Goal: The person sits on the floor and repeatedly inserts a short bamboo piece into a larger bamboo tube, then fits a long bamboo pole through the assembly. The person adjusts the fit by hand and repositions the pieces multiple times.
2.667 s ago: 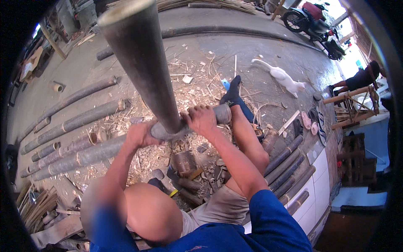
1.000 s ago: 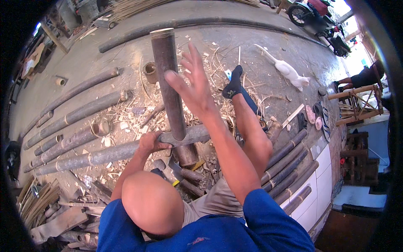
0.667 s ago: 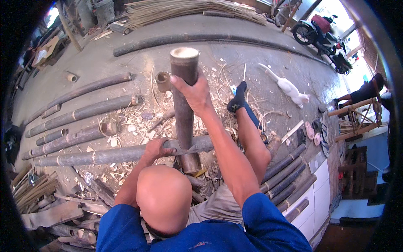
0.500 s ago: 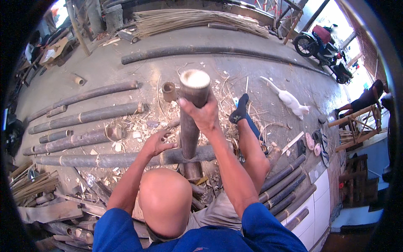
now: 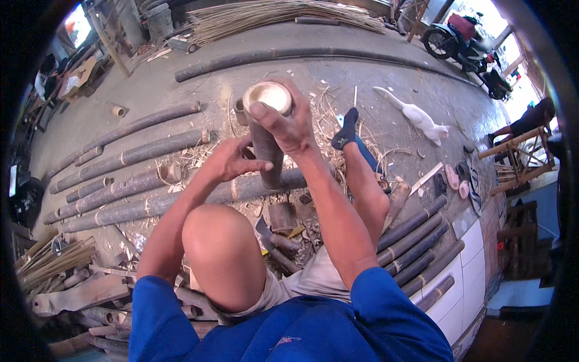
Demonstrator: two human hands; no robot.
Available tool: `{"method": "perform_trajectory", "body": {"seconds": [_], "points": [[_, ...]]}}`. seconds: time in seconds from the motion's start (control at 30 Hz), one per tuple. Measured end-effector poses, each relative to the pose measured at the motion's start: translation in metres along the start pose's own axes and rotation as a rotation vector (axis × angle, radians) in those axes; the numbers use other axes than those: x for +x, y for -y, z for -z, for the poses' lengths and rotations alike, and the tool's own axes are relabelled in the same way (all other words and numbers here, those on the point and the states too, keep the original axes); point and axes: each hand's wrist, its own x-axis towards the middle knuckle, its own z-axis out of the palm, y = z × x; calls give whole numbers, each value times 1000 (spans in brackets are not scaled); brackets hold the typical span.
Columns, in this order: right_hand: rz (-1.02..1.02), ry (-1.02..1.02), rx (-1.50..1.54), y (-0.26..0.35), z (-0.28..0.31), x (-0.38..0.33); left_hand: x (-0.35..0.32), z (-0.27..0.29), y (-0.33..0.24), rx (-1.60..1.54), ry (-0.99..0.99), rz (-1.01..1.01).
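Note:
A short thick bamboo section [image 5: 266, 139] stands upright on the ground in front of me, its pale hollow top facing up. My right hand [image 5: 288, 117] grips its top rim, thumb across the opening. Beside the section's left side is my left hand [image 5: 229, 160], fingers apart, touching or nearly touching it. A long bamboo pole [image 5: 151, 205] lies across the ground just behind the section. My bent left knee [image 5: 217, 241] and my outstretched right leg in a dark sock [image 5: 347, 130] frame the spot.
Several long bamboo poles [image 5: 120, 160] lie at left, more [image 5: 416, 241] at right. Bamboo offcuts and shavings [image 5: 283, 220] litter the ground near my knees. A white cat [image 5: 416, 117] walks at upper right. A motorbike [image 5: 461, 39] is parked beyond, a person [image 5: 531, 117] sits far right.
The section was lowered from a raised tilt to standing upright on the ground. My right hand moved up to its top; my left let go of the lying pole and came beside the section.

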Motion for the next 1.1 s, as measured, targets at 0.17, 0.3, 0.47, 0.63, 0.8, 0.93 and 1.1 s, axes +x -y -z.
{"method": "perform_trajectory", "body": {"seconds": [0.17,0.3,0.47,0.63,0.8,0.93,1.1], "points": [[17,-48,-8,-3,-4,-1,-13,32,-33,-37,-42,28],[45,-26,-70,6,-4,-9,-37,68,-83,112,-140,-16],[-65,-55,-127,8,-3,-17,-54,96,-129,278,-158,-13],[-41,-25,-61,-11,1,-16,-43,92,-138,470,-89,6],[-3,-52,15,-21,2,-18,-12,60,-114,574,-44,-27],[-10,-67,-1,-22,3,-20,-4,26,-76,94,-261,-191],[-20,-123,25,-26,-1,-16,-18,-48,-27,-360,-444,8]]}}
